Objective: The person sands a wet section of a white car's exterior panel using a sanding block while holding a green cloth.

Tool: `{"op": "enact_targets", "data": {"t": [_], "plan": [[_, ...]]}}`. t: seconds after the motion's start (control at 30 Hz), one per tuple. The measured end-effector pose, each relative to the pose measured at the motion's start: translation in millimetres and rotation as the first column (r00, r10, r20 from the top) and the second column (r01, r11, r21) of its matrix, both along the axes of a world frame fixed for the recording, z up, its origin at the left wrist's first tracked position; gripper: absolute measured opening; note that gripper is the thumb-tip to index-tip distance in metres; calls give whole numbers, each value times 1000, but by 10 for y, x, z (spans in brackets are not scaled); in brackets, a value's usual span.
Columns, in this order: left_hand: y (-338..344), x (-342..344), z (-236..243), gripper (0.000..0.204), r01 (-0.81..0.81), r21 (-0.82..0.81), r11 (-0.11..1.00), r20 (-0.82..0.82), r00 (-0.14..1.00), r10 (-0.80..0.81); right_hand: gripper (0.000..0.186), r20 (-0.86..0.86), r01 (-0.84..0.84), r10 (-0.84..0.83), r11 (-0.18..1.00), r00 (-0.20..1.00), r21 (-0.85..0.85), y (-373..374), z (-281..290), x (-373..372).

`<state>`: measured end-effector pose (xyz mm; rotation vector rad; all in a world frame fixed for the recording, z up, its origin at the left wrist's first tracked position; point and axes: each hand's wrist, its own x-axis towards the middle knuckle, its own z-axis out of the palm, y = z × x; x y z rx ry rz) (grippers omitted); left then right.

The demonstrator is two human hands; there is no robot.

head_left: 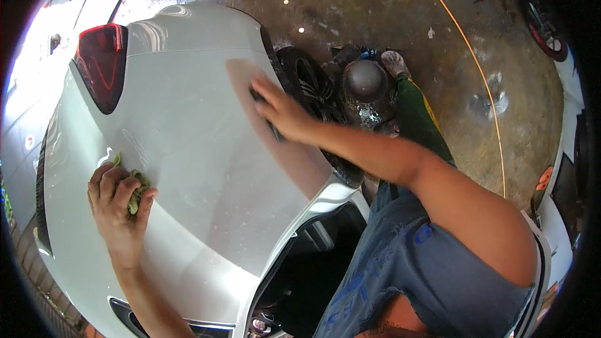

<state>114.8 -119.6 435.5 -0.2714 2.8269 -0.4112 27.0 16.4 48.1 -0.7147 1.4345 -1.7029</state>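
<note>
A silver-white car body [188,112] fills the left and middle, with a red tail lamp [101,69] at upper left. My left hand [122,206] rests on the panel, fingers wrapped round a crumpled green cloth [139,194]. My right hand [278,112] grips a dark pad [256,92] against the panel near its right edge; the pad is mostly hidden by my fingers and slightly blurred. A dark window opening [313,263] lies below the panel.
A black wheel [300,81] and a grey rounded object [364,78] sit right of the car. An orange hose [469,56] crosses the stained concrete floor [432,81]. Other vehicle bodies line the far left and right [566,200]. My leg and foot [413,112] stand beside the wheel.
</note>
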Motion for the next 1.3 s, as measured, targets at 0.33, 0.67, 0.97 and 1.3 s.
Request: {"op": "enact_targets", "data": {"t": [0.33, 0.67, 0.97, 1.3], "plan": [[44, -148, -75, 21, 34, -19, 999, -16, 999, -34, 56, 32, 68, -68, 997, 997, -24, -348, -297, -533], [-4, 14, -22, 24, 36, -20, 999, -4, 999, -36, 59, -168, -84, 61, 988, 984, -128, 736, 43, 411], [-14, 26, -22, 23, 64, -53, 997, 3, 998, -64, 56, -59, 13, -12, 1000, 998, 15, 87, -118, 66], [43, -167, -56, 24, 65, -23, 998, -16, 998, -66, 54, -40, 91, -89, 995, 995, 47, -382, -401, -632]]}}
